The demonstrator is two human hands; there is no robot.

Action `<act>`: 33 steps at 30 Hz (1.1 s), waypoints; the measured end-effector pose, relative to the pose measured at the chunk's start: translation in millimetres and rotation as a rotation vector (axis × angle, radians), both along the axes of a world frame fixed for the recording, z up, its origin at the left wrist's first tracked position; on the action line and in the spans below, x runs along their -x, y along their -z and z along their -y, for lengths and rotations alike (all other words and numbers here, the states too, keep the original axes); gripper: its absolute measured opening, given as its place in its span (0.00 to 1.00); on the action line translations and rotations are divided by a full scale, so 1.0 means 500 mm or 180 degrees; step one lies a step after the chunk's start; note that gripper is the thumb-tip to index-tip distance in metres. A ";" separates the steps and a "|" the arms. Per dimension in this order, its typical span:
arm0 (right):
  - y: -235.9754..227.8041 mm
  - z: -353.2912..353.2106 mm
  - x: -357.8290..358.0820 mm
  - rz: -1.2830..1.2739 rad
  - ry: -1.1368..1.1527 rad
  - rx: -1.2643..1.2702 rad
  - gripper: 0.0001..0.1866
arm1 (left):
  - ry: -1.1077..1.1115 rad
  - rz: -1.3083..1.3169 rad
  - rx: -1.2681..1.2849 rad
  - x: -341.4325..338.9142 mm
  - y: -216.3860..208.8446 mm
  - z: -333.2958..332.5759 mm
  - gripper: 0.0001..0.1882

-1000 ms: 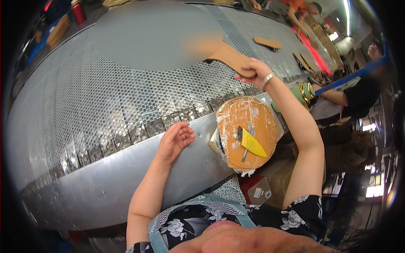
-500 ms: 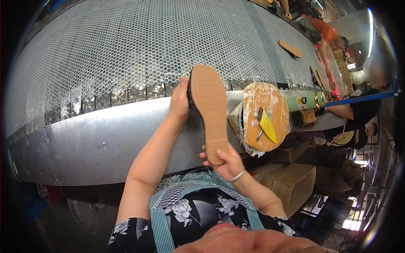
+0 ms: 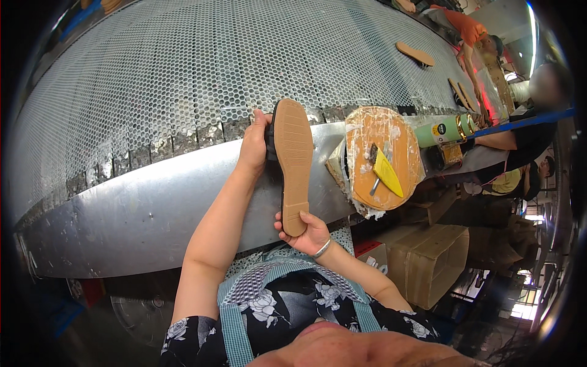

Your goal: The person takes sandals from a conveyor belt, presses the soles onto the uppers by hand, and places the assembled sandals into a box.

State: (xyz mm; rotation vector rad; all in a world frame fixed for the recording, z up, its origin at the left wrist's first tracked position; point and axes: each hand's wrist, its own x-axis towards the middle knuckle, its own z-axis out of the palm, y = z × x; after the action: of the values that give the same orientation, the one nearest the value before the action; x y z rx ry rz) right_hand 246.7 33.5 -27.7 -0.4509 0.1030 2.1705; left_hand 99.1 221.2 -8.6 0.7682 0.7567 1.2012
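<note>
A sandal [image 3: 292, 159] with a tan ridged sole and a dark upper is held upright between my two hands, its sole facing me. My left hand [image 3: 254, 145] is closed on its dark strap side near the toe. At the heel end, my right hand [image 3: 306, 233] grips the sole with the thumb on its face and fingers behind. To the right of the sandal a round tan board [image 3: 382, 165], crusted with dried glue, lies on top of a container. A brush with a yellow handle [image 3: 388, 173] rests on that board.
A honeycomb-mesh conveyor [image 3: 202, 67] runs beyond a bare metal edge [image 3: 134, 214]. Another sole [image 3: 414, 53] lies on the mesh at far right, near a co-worker in orange [image 3: 465, 30]. A green bottle [image 3: 445, 129] stands beside the board; a cardboard box [image 3: 428, 263] sits lower right.
The sandal has shifted slightly left and turned more upright, with my right hand moving left along with it. Both hands keep their hold.
</note>
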 end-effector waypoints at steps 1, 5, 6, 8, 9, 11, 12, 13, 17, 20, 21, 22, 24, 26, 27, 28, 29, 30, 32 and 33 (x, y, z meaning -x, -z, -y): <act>0.000 -0.002 -0.003 0.0033 -0.0030 -0.0022 0.24 | 0.0011 -0.0013 0.0002 -0.003 -0.003 0.000 0.33; 0.003 -0.009 -0.013 -0.0095 -0.0023 -0.0046 0.26 | -0.0072 -0.0055 0.0211 -0.015 -0.009 -0.001 0.33; 0.004 -0.010 -0.015 -0.0108 -0.0014 -0.0046 0.26 | -0.0089 -0.0053 0.0223 -0.016 -0.009 -0.002 0.34; 0.007 -0.014 -0.020 0.0031 -0.0092 -0.0026 0.26 | -0.0081 -0.0019 0.0219 -0.020 -0.010 -0.004 0.34; 0.009 -0.015 -0.024 0.0019 -0.0085 -0.0030 0.26 | -0.0082 0.0027 0.0214 -0.022 -0.011 -0.005 0.34; 0.011 -0.019 -0.030 -0.0019 -0.0102 0.0018 0.26 | -0.0062 -0.0012 0.0185 -0.026 -0.015 -0.008 0.34; 0.010 -0.020 -0.031 -0.0031 -0.0095 0.0015 0.26 | -0.0046 -0.0040 0.0159 -0.027 -0.016 -0.009 0.34; 0.007 -0.022 -0.031 -0.0068 -0.0088 0.0009 0.26 | -0.0040 -0.0053 0.0154 -0.029 -0.017 -0.011 0.34; -0.007 -0.021 -0.036 0.0011 -0.0084 -0.0103 0.24 | 0.0023 0.0028 0.0155 -0.033 -0.005 -0.016 0.32; -0.032 -0.032 -0.044 0.0670 0.0071 -0.0551 0.22 | 0.0088 0.0289 0.0367 -0.047 -0.018 -0.015 0.30; -0.044 -0.038 -0.048 0.0656 0.0110 -0.0553 0.22 | 0.0062 0.0551 0.0606 -0.054 -0.028 -0.015 0.29; -0.056 -0.044 -0.052 0.1186 0.0080 -0.0710 0.22 | 0.0099 0.0529 0.0604 -0.058 -0.027 -0.019 0.29; -0.065 -0.045 -0.058 0.1698 0.0059 -0.0862 0.22 | 0.0069 0.1120 0.0845 -0.060 -0.026 -0.022 0.26; -0.064 -0.042 -0.058 0.2710 0.0051 -0.1367 0.22 | 0.0157 0.1236 0.0909 -0.057 -0.021 -0.024 0.24; -0.063 -0.042 -0.057 0.2697 0.0081 -0.1359 0.22 | 0.0224 0.1375 0.0976 -0.056 -0.018 -0.027 0.22; -0.062 -0.043 -0.057 0.2795 0.0129 -0.1384 0.22 | 0.0248 0.1353 0.0978 -0.059 -0.013 -0.031 0.22; -0.061 -0.043 -0.055 0.2893 0.0175 -0.1407 0.22 | 0.0234 0.1462 0.1079 -0.061 -0.008 -0.035 0.20; -0.058 -0.042 -0.053 0.2882 0.0203 -0.1397 0.22 | 0.0219 0.1572 0.1179 -0.062 -0.001 -0.039 0.19; -0.052 -0.039 -0.049 0.3494 0.0092 -0.1780 0.22 | 0.0312 0.1508 0.1105 -0.056 0.015 -0.043 0.17; -0.052 -0.037 -0.048 0.3485 0.0099 -0.1783 0.22 | 0.0383 0.1465 0.1027 -0.054 0.021 -0.044 0.15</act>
State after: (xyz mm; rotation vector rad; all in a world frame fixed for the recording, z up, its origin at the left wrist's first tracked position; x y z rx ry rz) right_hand 270.9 52.2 -1.5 -1.1914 -1.0455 1.5518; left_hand 126.3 243.0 -19.3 0.2500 0.4946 1.0592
